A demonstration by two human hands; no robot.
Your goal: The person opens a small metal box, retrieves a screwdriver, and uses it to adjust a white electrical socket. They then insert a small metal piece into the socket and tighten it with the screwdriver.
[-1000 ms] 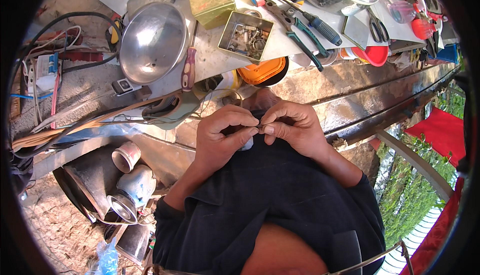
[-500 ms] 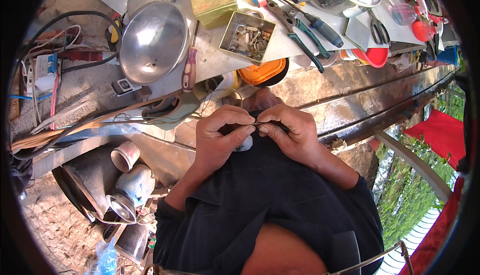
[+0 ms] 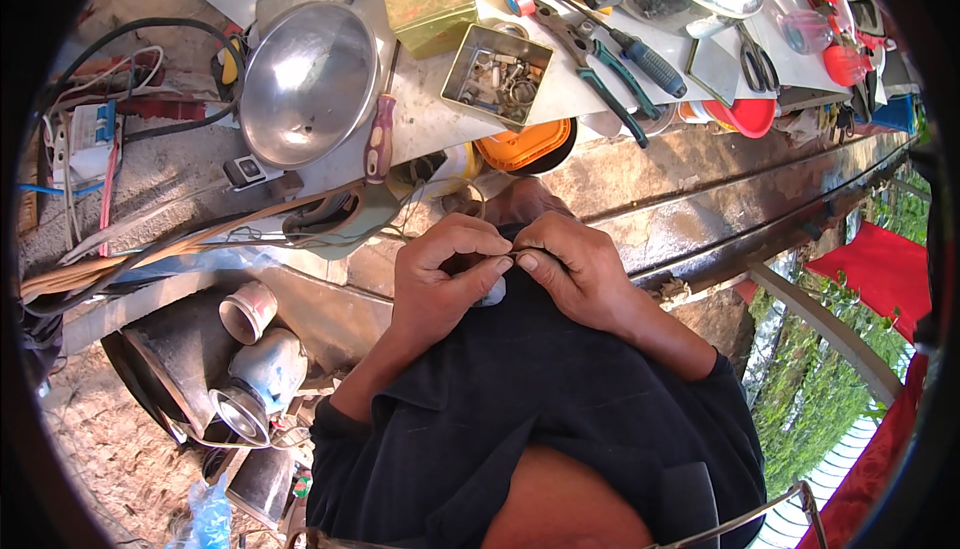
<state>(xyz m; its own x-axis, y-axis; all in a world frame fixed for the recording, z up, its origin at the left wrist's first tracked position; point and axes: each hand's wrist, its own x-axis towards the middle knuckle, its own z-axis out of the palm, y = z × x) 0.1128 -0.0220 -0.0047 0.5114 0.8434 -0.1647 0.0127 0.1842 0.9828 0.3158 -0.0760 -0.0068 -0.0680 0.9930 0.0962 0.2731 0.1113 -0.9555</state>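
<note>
My left hand [image 3: 440,274] and my right hand [image 3: 572,267] meet in front of my dark shirt, fingertip to fingertip. Thumb and forefinger of each are pinched together on a tiny dark piece [image 3: 514,254], mostly hidden and too small to name. A thin wire [image 3: 432,187] loops just beyond my left hand. Past my hands, on the bench, stands an open square tin [image 3: 497,112] of small metal parts. Beside it are a screwdriver [image 3: 379,139] with a purplish handle and pliers [image 3: 610,79] with green-and-black handles.
A large metal bowl [image 3: 308,84] and a gold tin box [image 3: 428,7] stand on the bench [image 3: 420,99]. Scissors [image 3: 758,57] and a blue-handled screwdriver [image 3: 652,61] lie to the right. An orange container [image 3: 525,146] sits under the bench edge. Several brown cables [image 3: 180,239] run at left.
My right thumb and fingers have shifted slightly left, closer to the left fingertips. The small piece between them shows less. The bench things have stayed put.
</note>
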